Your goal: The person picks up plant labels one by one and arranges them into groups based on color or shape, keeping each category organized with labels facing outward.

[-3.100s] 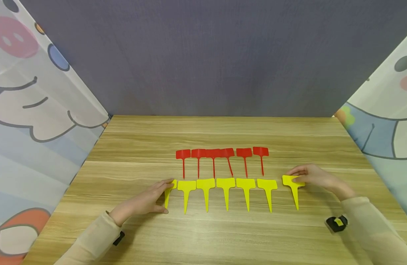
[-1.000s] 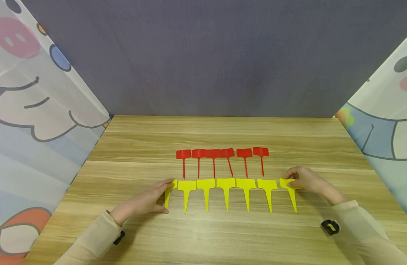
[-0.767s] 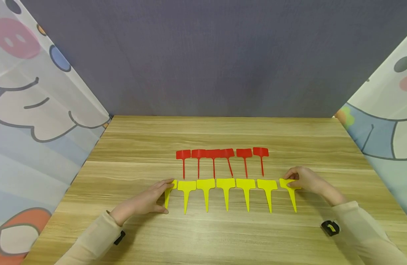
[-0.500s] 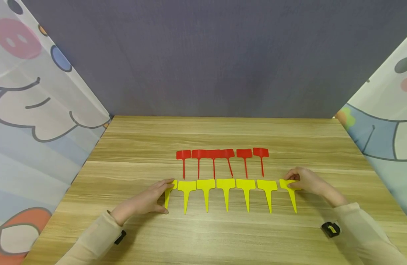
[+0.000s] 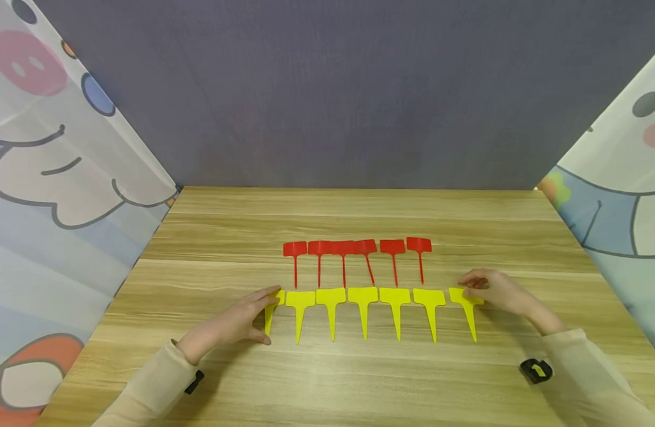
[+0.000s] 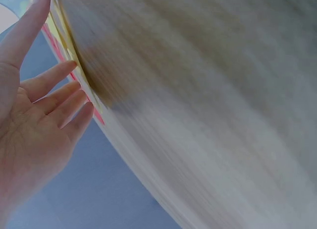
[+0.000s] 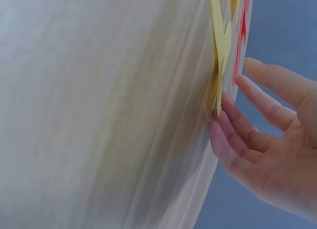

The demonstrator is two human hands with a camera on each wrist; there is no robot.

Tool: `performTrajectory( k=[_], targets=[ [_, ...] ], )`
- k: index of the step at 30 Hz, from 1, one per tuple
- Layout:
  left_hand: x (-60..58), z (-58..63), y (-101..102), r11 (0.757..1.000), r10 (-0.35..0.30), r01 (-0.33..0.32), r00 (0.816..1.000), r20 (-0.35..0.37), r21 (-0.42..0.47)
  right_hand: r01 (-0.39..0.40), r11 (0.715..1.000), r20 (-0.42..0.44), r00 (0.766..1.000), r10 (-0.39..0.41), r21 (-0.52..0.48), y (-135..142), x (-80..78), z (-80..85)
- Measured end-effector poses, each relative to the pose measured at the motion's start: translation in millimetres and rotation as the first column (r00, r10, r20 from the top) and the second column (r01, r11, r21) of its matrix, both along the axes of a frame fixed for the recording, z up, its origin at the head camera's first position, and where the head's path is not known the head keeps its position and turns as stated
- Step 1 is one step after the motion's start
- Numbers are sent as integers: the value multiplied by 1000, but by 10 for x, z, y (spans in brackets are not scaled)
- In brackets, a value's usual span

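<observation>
Yellow T-shaped plant labels lie in a row on the wooden table, stems toward me. At the row's left end my left hand [image 5: 226,323] rests its fingertips on a plant label [image 5: 270,317], which it partly covers. The left wrist view shows those fingers [image 6: 54,97] straight and spread. At the right end, my right hand [image 5: 503,293] has a fingertip over the head of another yellow label [image 5: 468,308]. Its fingers [image 7: 267,107] look loose and spread in the right wrist view, with the label's corner right at the fingertips.
Behind the yellow row lies a row of red plant labels [image 5: 343,247] with thin stems; some heads overlap. The wooden table [image 5: 359,385] ends at a grey back panel [image 5: 327,95]. Cartoon-printed curtains [image 5: 23,237] hang at both sides. A black wrist device [image 5: 536,371] sits under the right sleeve.
My right hand has brought the rightmost yellow label leftward and slightly nearer, toward the row, then loosened its fingers and shifted slightly right. My left hand has stayed in place.
</observation>
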State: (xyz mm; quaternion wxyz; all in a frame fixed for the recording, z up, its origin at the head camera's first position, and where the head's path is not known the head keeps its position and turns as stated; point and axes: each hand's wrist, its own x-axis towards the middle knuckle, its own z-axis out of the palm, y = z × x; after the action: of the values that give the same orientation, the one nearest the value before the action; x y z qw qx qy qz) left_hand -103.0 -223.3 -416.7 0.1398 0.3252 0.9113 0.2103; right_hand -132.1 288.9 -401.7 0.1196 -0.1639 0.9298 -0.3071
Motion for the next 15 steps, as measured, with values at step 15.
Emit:
performTrajectory(
  k=[15],
  targets=[
    [-112,138,-34,983,128,-82,949,-287,165,15,1000,-69,997,-14,15,84,17,76]
  ],
)
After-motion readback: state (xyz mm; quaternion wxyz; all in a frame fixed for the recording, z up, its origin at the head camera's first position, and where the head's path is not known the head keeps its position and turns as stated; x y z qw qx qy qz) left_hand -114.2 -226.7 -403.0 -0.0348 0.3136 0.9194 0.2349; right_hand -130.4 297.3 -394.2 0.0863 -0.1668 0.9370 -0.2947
